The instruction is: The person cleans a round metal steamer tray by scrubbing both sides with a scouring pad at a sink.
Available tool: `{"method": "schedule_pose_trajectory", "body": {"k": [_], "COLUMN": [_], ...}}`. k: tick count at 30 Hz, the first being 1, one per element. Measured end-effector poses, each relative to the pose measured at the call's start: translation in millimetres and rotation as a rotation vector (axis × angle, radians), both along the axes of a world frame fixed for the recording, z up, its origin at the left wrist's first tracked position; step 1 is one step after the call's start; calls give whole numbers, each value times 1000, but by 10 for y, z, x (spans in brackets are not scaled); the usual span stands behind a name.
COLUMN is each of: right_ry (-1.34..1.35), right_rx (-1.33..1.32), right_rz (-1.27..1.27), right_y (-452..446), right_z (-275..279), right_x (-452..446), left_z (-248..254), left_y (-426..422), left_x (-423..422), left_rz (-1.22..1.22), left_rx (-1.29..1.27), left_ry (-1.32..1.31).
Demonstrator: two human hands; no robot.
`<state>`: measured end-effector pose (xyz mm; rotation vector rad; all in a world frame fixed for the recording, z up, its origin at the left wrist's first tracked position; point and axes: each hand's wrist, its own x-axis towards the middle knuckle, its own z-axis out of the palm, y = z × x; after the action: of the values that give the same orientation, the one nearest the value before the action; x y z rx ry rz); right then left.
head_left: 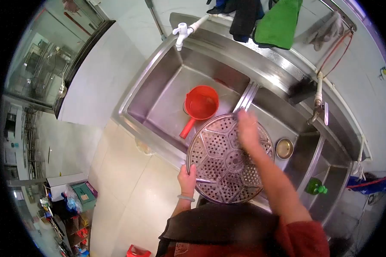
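A round metal steamer tray (pixel 221 160), perforated with many small holes, is tilted over the near rim of the sink. My left hand (pixel 187 180), with a pale bracelet at the wrist, grips the tray's left edge, fingers closed around it. Across the tray's upper right part lies my right hand (pixel 248 128), blurred by motion. A small dark purplish thing shows at its fingertips, too smeared to name. In the left basin, just beyond the tray, sits a red dipper (pixel 201 103) with its handle toward me.
The steel sink (pixel 158 92) has several basins. A small metal bowl (pixel 284 148) lies in the middle basin, a green bottle (pixel 315 186) in the right one. A white tap (pixel 182 34) and a metal tap (pixel 316 113) project over it. Gloves and a green cloth (pixel 278 23) hang behind.
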<state>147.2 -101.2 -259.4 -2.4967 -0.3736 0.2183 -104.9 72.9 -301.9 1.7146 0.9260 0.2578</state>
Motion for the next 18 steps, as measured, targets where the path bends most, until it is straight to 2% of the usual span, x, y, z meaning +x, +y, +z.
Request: {"method": "schedule_pose_trajectory", "body": {"k": [1,3,5,7,8,10,12,13,14,15,16,18], "right_ry": [-4,-511,97,-384,-352,-407,-345,-289,-250,-314,-313,-150], "right_rx": [3,-127,-232,176,280,242,150,106,-28,100,98,167], "right_rz": [-8,91,332,667,720,773,798,725,626,547,563,632], "right_y": [-51,-105,381,522,523,493,361,329,295,276,280,288], "right_z": [-121,-431,279,-250,-131,-92,-58,-97,111,92,170,349], "right_x": [27,90,-298,-1123,-1334,-1155,-776,-565,-406,-244,-99,174], "left_z": [32,128,219,221,211,156,183,211,236,238,236,230], "left_y": [-2,-13,-36,-39,-1,67,107,138,165,187,214,274], "left_x": [18,71,102,73,91,85,69,115,177,238,328,521], "left_rz": [0,-2,-44,-66,-93,-126,-155,-218,-278,-276,-262,-257], "left_rx": [30,56,205,229,264,222,167,251,333,375,369,423], "left_ry": [2,-4,78,84,76,108,149,196,245,208,209,92]}}
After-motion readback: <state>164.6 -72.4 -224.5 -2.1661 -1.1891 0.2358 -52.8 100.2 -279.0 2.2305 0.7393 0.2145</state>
